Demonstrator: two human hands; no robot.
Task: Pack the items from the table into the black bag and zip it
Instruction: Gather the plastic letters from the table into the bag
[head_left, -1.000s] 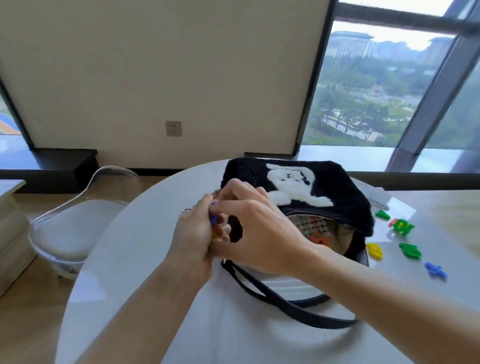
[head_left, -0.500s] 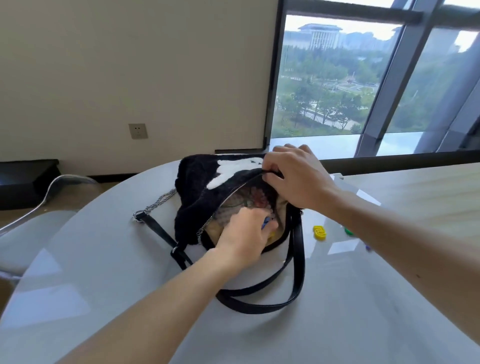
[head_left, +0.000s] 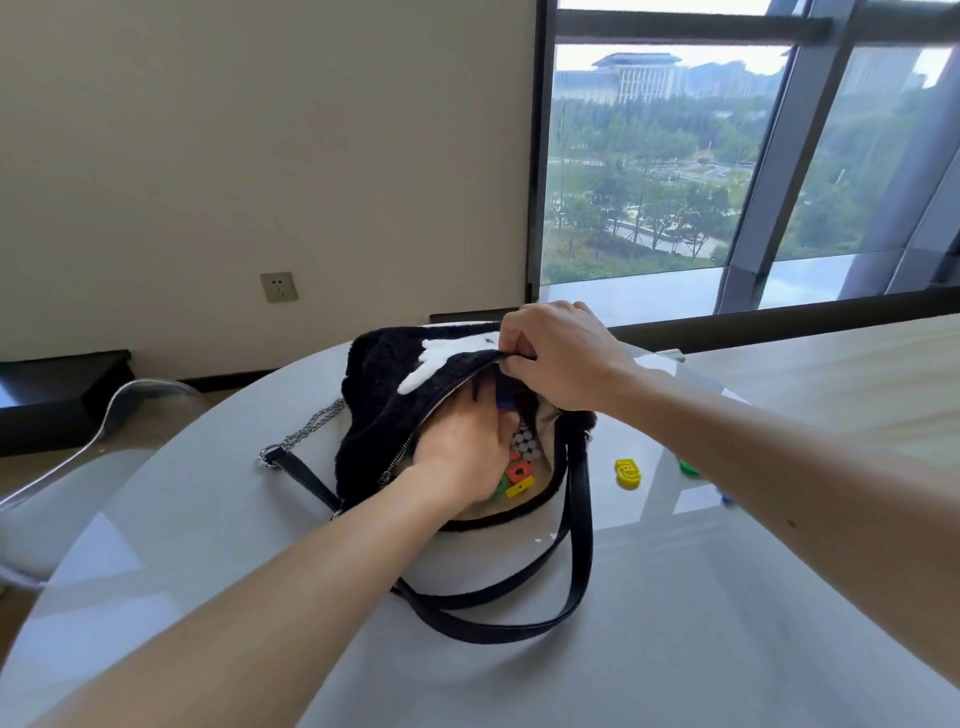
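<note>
A fluffy black bag (head_left: 379, 400) with a white figure lies unzipped on the round white table (head_left: 675, 623). My right hand (head_left: 561, 356) pinches the upper edge of its mouth and lifts it. My left hand (head_left: 462, 449) reaches into the bag; its fingertips are hidden, so what it holds cannot be seen. Small red and yellow plastic pieces (head_left: 519, 478) lie inside on the beige lining. On the table to the right of the bag lie a yellow piece (head_left: 627, 473), a green piece (head_left: 688, 467) and a blue piece (head_left: 725, 499), the last two partly behind my right forearm.
The bag's black strap (head_left: 576, 561) loops toward me across the table, and a metal chain (head_left: 311, 428) trails to the left. A clear plastic chair (head_left: 67, 483) stands at the table's left. A wooden surface (head_left: 831, 374) adjoins at the right, below the window.
My left hand has gone deeper into the bag with the pieces it carried. My right hand keeps the mouth lifted. The camera has shifted slightly.
</note>
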